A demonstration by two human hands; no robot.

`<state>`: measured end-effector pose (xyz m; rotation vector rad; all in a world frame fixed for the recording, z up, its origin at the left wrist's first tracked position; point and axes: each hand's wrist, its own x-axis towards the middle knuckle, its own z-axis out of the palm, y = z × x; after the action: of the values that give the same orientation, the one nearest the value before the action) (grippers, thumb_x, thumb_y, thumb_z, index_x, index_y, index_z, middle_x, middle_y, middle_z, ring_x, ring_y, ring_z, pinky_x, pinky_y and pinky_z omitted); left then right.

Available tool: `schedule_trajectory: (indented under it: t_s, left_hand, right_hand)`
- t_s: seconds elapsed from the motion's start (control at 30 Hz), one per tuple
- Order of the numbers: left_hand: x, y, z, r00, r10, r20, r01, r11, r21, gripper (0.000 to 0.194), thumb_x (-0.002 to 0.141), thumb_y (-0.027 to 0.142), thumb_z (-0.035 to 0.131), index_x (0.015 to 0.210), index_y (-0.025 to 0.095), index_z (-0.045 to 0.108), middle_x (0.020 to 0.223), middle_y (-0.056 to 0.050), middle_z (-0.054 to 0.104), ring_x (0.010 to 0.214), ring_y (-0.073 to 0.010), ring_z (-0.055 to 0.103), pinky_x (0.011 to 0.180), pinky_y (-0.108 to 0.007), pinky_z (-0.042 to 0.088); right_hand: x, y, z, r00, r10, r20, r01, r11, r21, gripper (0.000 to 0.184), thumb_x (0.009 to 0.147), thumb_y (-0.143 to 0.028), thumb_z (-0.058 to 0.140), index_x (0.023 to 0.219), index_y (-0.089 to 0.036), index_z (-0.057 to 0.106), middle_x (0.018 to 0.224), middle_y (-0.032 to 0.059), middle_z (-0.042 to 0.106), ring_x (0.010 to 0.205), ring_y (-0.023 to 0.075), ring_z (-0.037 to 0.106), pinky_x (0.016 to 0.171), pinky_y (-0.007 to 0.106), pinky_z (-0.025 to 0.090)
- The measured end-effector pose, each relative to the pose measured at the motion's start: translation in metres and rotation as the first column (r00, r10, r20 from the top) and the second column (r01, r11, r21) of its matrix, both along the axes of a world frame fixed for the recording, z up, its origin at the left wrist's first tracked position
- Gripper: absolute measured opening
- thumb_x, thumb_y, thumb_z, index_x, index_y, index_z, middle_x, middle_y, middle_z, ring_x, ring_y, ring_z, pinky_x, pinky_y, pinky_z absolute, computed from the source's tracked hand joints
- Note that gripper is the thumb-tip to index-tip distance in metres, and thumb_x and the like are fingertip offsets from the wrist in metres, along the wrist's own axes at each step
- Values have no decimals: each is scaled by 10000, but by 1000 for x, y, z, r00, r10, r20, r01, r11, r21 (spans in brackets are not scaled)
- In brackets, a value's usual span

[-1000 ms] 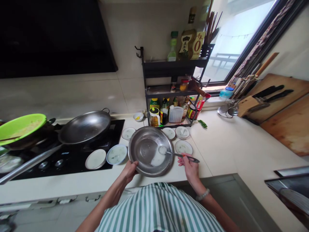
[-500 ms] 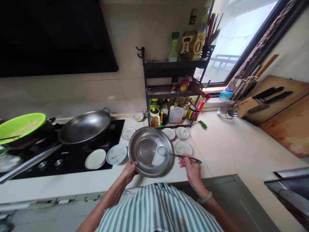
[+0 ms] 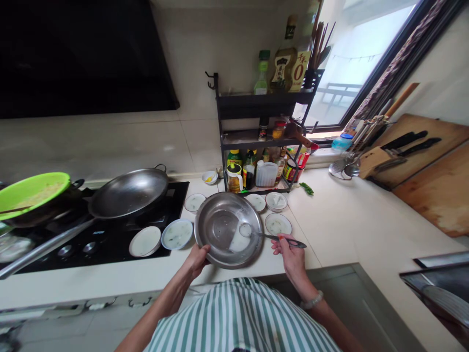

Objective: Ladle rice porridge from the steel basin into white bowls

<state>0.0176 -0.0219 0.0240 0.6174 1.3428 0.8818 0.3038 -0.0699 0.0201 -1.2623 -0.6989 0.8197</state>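
Observation:
A wide steel basin [image 3: 216,215] is at the counter's front, tilted, with a little milky liquid [image 3: 239,241] pooled at its right side. My left hand [image 3: 198,259] grips the basin's lower left rim, thumb over the edge. In my right hand [image 3: 288,250] is the dark handle of a ladle [image 3: 245,230], whose round bowl rests in the milky liquid. Around the basin stand several bowls with pale, whitish contents, among them a blue-rimmed bowl [image 3: 177,234], a white bowl [image 3: 145,241] at the stove's edge and a bowl [image 3: 278,224] to the right.
A steel wok [image 3: 130,193] sits on the black stove, its long handle reaching toward the front left. Farther left is a green basin [image 3: 47,188]. Behind the bowls stands a black rack [image 3: 264,100] of bottles. A knife block [image 3: 373,161] and cutting boards [image 3: 432,186] are at right.
The view shifts very slightly. Both hands, the basin and the ladle stay practically where they were.

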Motion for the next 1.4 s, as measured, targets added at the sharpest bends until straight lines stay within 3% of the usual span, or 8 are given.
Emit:
schedule_trajectory:
  t_s: [0.6, 1.1, 1.4]
  left_hand:
    - [1, -1, 0, 1000, -11, -1, 11, 1000, 21, 240, 730, 88, 600, 947, 153, 520, 638, 7, 626, 528, -136, 591, 561, -303, 537]
    - [5, -2, 7, 999, 2, -37, -2, 1000, 5, 212, 784, 40, 507, 967, 147, 496, 621, 11, 616, 500, -125, 562, 534, -289, 527]
    - [3, -2, 5, 1000, -4, -27, 4, 1000, -1, 206, 764, 45, 529, 942, 146, 507, 624, 1, 616, 504, -135, 574, 563, -315, 537]
  right_hand:
    - [2, -2, 0, 1000, 3, -28, -3, 1000, -7, 451, 706, -545, 759, 886, -151, 635, 606, 61, 695, 527, 200, 662, 431, 275, 533]
    - [3, -3, 2, 996, -14, -88, 14, 1000, -4, 424, 686, -493, 784, 879, -142, 644, 634, 69, 707, 523, 174, 642, 440, 252, 509]
    - [40, -11, 23, 989, -141, -50, 145, 987, 67, 347, 707, -431, 768, 854, -141, 648, 627, 65, 698, 501, 164, 630, 422, 250, 489]
